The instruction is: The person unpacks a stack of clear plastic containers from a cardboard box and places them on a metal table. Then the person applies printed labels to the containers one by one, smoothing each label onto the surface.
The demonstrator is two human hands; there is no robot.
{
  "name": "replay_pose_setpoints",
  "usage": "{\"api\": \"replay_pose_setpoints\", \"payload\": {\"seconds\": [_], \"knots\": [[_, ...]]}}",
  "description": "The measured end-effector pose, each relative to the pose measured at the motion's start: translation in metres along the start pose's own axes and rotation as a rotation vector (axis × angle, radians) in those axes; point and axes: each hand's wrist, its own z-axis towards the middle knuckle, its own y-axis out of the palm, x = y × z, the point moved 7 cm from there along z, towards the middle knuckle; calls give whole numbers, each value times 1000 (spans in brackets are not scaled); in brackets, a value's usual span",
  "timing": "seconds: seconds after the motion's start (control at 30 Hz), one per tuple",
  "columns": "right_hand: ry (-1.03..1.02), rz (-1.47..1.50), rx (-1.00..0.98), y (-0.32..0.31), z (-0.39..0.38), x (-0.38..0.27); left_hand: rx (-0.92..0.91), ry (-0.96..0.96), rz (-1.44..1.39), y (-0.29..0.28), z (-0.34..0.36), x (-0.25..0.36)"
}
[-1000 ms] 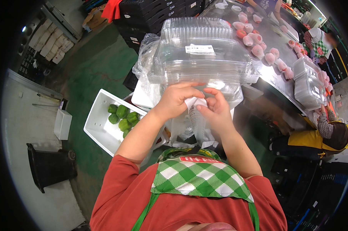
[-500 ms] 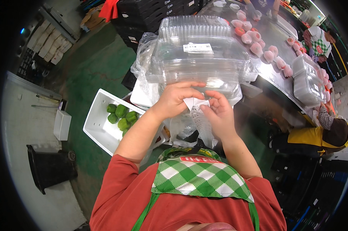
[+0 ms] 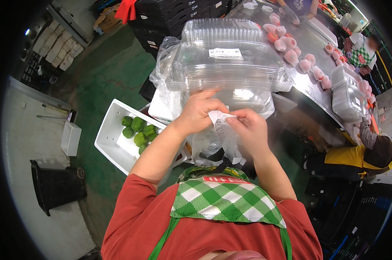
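Observation:
My left hand [image 3: 199,110] pinches the top of a white paper strip [image 3: 224,134] with rows of small dark print, which hangs down in front of me. My right hand [image 3: 250,130] grips the same strip, thumb and finger close to the left fingertips. Just beyond my hands stand stacked clear plastic lidded containers [image 3: 226,69] with a white label [image 3: 225,53] on top. Crumpled plastic film [image 3: 161,56] lies at their left side, over a white foam box [image 3: 163,106].
A white bin [image 3: 113,143] holds green peppers [image 3: 138,124]. Black crates [image 3: 161,21] stand behind. A metal table [image 3: 310,95] carries fruit in pink nets [image 3: 305,66] and containers [image 3: 347,102]. Co-workers [image 3: 362,158] stand around it; a black tub [image 3: 53,186] is at left.
My right hand's index finger has come down onto the paper, closer to the left fingertips. A co-worker's gloved hands have appeared over the fruit at the table's far end.

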Motion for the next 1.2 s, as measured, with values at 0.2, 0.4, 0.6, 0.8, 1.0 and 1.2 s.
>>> {"api": "replay_pose_setpoints", "payload": {"seconds": [0.2, 0.4, 0.6, 0.8, 1.0, 1.2], "knots": [[-701, -596, 214, -3, -16, -55, -25, -17, -4, 0, 3, 1], [-311, 167, 504, -69, -14, -34, -52, -77, -122, -18, 8, 1], [-89, -430, 236, -48, 58, -24, -63, -124, -253, -30, 18, -4], [-267, -815, 243, -21, 128, 5, -55, -95, -266, -27, 21, -2], [-186, -817, 132, -10, 126, 4, -115, -293, -421, -7, 7, -18], [-135, -1215, 150, -4, 123, 3, -332, -419, -84, 14, 7, -18]]}}
